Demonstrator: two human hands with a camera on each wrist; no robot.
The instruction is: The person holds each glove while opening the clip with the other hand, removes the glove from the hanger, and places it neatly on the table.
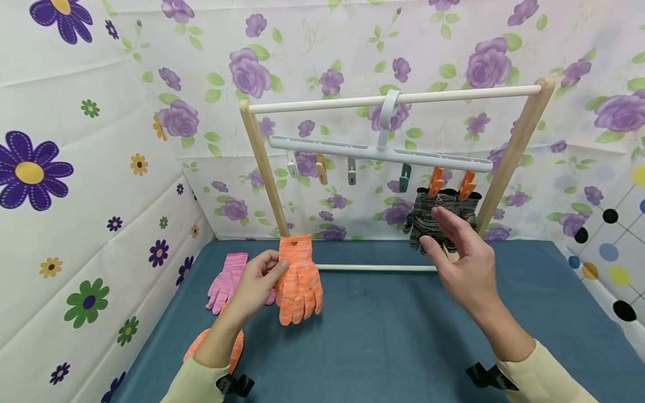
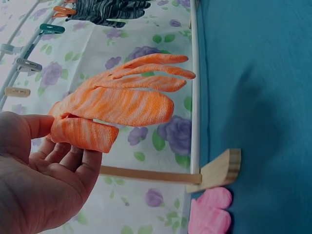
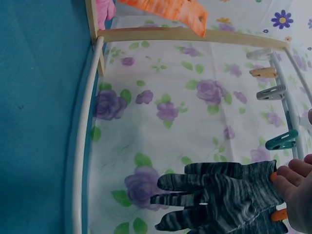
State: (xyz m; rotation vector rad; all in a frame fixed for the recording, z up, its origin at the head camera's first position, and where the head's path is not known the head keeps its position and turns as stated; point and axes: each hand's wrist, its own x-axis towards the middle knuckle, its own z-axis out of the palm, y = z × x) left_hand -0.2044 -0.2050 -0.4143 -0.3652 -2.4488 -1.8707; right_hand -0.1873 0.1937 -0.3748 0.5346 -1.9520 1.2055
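Observation:
My left hand (image 1: pixel 259 282) pinches an orange knit glove (image 1: pixel 298 282) near its cuff, and the glove hangs fingers down above the table. In the left wrist view the thumb and fingers of that hand (image 2: pixel 53 180) hold the orange glove (image 2: pixel 117 105) by one side. My right hand (image 1: pixel 466 260) is raised with nothing in it, thumb apart from its extended fingers. Behind it, dark grey striped gloves (image 1: pixel 420 215) hang from orange clips (image 1: pixel 436 182) at the right end of a pale hanger (image 1: pixel 332 146).
The hanger hooks over the top bar (image 1: pixel 463 95) of a wooden rack. White, tan, grey and green clips (image 1: pixel 405 178) hang from it with nothing in them. At left on the blue table (image 1: pixel 373 341) lie pink gloves (image 1: pixel 229 280) and another orange glove (image 1: pixel 235 350), partly behind my left arm.

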